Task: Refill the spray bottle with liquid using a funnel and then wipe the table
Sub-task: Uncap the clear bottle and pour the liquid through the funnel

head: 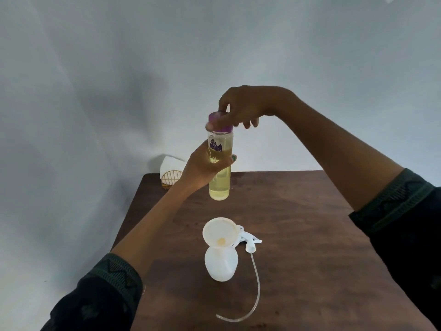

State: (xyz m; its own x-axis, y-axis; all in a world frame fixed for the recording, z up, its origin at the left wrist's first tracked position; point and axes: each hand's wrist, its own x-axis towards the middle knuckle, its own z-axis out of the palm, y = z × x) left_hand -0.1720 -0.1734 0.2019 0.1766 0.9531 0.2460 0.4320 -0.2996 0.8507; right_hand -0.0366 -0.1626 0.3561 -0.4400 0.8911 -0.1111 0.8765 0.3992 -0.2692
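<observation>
My left hand (202,169) holds a clear bottle (220,182) of pale yellow liquid upright above the far part of the table. My right hand (243,108) grips its purple cap (223,126) from above. Below, near the table's middle, stands the white spray bottle (222,263) with a white funnel (220,231) sitting in its neck. The spray head (249,241) lies on the table just right of it, its clear tube (255,290) curving toward me.
The dark brown wooden table (310,235) stands against a pale grey backdrop. At its far left corner a folded white cloth (170,164) rests in a gold wire holder (170,179). The table's left edge runs close to the spray bottle.
</observation>
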